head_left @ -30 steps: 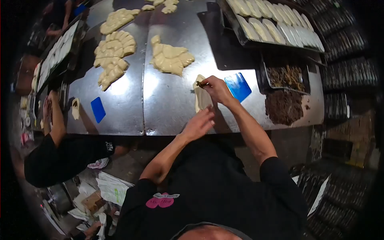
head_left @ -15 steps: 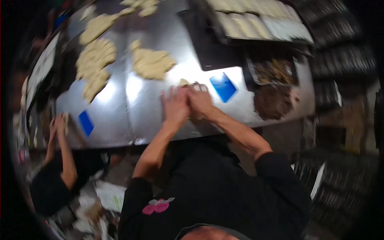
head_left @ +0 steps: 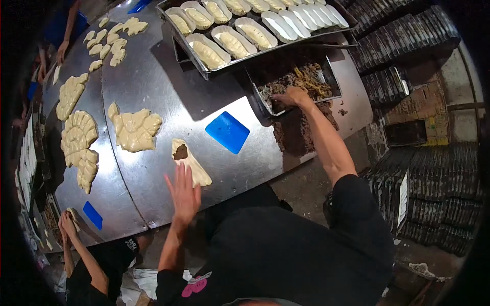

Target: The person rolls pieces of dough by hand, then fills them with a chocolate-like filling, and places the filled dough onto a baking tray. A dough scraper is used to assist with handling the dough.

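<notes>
On the metal table, a flattened strip of dough (head_left: 196,171) lies with a dab of brown filling (head_left: 180,152) near its far end. My left hand (head_left: 185,196) is open over the near end of this strip, fingers spread, fingertips touching or just above it. My right hand (head_left: 295,97) is in a metal pan (head_left: 266,109) of brown crumbly filling (head_left: 306,81), its fingers curled into the filling and partly hidden. Between the strip and the pan lies a blue dough scraper (head_left: 227,132).
A tray (head_left: 206,74) of shaped dough in paper liners stands at the back. Dough slabs (head_left: 135,127) lie to the left. Another person's hands (head_left: 66,224) work at lower left near a second blue scraper (head_left: 93,215). Stacked dark trays (head_left: 403,46) fill the right side.
My hands were together pressing on the dough. Now the right has moved into the filling pan, while the left stays by the dough, which shows flattened with filling on it. The view has shifted.
</notes>
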{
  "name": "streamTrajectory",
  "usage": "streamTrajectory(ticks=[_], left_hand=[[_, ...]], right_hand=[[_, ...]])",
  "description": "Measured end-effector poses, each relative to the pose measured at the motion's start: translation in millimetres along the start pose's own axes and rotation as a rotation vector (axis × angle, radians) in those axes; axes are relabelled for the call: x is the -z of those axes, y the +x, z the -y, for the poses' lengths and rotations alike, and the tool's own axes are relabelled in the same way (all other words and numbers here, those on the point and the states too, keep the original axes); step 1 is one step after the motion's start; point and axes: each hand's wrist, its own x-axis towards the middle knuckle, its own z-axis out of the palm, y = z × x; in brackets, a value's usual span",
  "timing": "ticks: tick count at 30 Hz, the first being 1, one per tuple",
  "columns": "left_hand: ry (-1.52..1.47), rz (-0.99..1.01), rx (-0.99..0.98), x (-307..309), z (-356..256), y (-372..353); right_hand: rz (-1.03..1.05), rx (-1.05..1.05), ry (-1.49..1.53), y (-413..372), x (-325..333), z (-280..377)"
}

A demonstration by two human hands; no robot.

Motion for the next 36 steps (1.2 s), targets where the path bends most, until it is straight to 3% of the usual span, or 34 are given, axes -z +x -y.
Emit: streamTrajectory(ticks=[2, 3, 4, 6, 9, 10, 12, 13, 15, 16, 18, 19, 21, 22, 23, 26, 28, 30, 36], left_hand=[[0.026, 0.175, -0.011, -9.2, -16.5, -22.1], [0.025, 0.193, -0.009, -11.5, -20.6, -27.9], [0.071, 0.202, 0.022, -13.9, -24.3, -31.5], [0.122, 0.215, 0.054, -17.7, -29.2, -36.6], [0.114, 0.219, 0.112, -23.4, -34.0, -44.4], [0.099, 0.196, 0.084, -25.8, -36.2, -49.5], [0.082, 0.176, 0.056, -25.2, -40.8, -47.0], [0.078, 0.240, 0.083, -21.7, -41.6, -47.7], [0.081, 0.303, 0.115, -11.7, -43.0, -45.6], [0.063, 0.345, 0.131, -7.6, -43.5, -43.2], [0.048, 0.380, 0.145, -6.3, -40.8, -38.2], [0.053, 0.356, 0.109, -6.7, -37.3, -38.3], [0.058, 0.340, 0.074, -8.2, -30.5, -41.1], [-0.024, 0.235, 0.070, -11.3, -26.9, -41.0], [-0.106, 0.130, 0.065, -12.5, -25.1, -41.7], [-0.047, -0.012, 0.065, -15.5, -37.5, -38.1], [-0.073, 0.046, 0.147, -15.9, -40.8, -38.5], [-0.106, 0.115, 0.242, -17.8, -48.5, -40.4], [-0.095, 0.005, 0.224, -20.4, -52.9, -38.0]], right_hand=[[0.306, -0.177, 0.906, 18.6, -4.0, 1.0], [0.251, -0.171, 0.975, 5.2, 14.2, 0.5], [0.182, -0.115, 0.885, 8.0, 14.0, -12.4], [0.277, -0.024, 0.372, 0.3, 28.2, -16.6], [0.265, 0.237, 0.360, 7.9, 2.0, 2.6], [0.352, 0.094, 0.809, 2.3, -3.6, 7.8], [-0.044, 0.101, 0.649, -0.2, 5.2, 2.2], [-0.038, 0.104, 0.651, 0.7, 5.3, -0.3], [-0.345, 0.307, 0.415, 3.3, 5.4, -3.2], [-0.346, 0.309, 0.419, 1.8, 1.2, 0.7], [-0.263, 0.545, 0.283, -7.0, -10.6, 15.8], [-0.352, 0.561, 0.278, -9.4, -15.6, 20.6], [-0.325, 0.519, 0.226, -10.1, -19.7, 34.6], [-0.302, 0.478, 0.169, -9.5, -19.9, 38.9], [-0.416, 0.540, 0.152, -5.7, -26.4, 39.5], [-0.428, 0.639, 0.193, 12.8, -35.6, 30.7], [-0.247, 0.434, 0.275, 10.3, -3.6, 15.1], [-0.214, 0.340, 0.365, 9.3, 12.6, -5.4], [-0.373, 0.276, 0.060, 15.1, -27.7, 5.7]])
